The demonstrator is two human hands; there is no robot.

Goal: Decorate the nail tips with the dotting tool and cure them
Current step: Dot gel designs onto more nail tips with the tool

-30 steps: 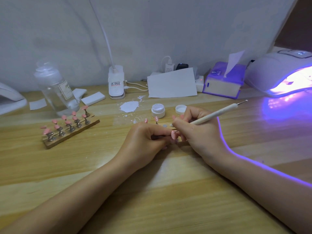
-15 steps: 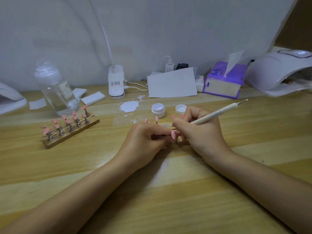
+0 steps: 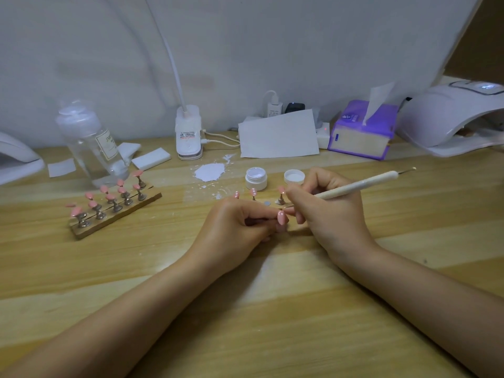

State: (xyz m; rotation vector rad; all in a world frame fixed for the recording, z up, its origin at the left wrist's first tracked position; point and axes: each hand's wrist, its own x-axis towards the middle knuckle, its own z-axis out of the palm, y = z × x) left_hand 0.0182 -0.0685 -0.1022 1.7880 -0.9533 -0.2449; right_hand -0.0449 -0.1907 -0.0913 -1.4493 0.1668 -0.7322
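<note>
At the middle of the table my left hand (image 3: 240,227) pinches a small stand carrying a pink nail tip (image 3: 281,217). My right hand (image 3: 327,214) grips a white dotting tool (image 3: 360,184) like a pen, its lower point close to that tip. Behind my fingers stand a few more pink tips with white dots (image 3: 253,192). An open jar of white gel (image 3: 255,178) and its lid (image 3: 294,177) sit just beyond. A wooden holder (image 3: 114,214) with several pink tips lies to the left. The white curing lamp (image 3: 450,118) is at the far right, unlit.
A clear bottle (image 3: 90,143) stands at the back left, next to white pads (image 3: 151,159). White spilled paste (image 3: 209,171) lies behind the jar. A lamp base (image 3: 188,135), a paper sheet (image 3: 278,135), chargers and a purple tissue pack (image 3: 362,129) line the wall.
The curing lamp's purple light has gone out, so the glow on the table is gone. Both hands have stayed almost still on the nail tip and the tool.
</note>
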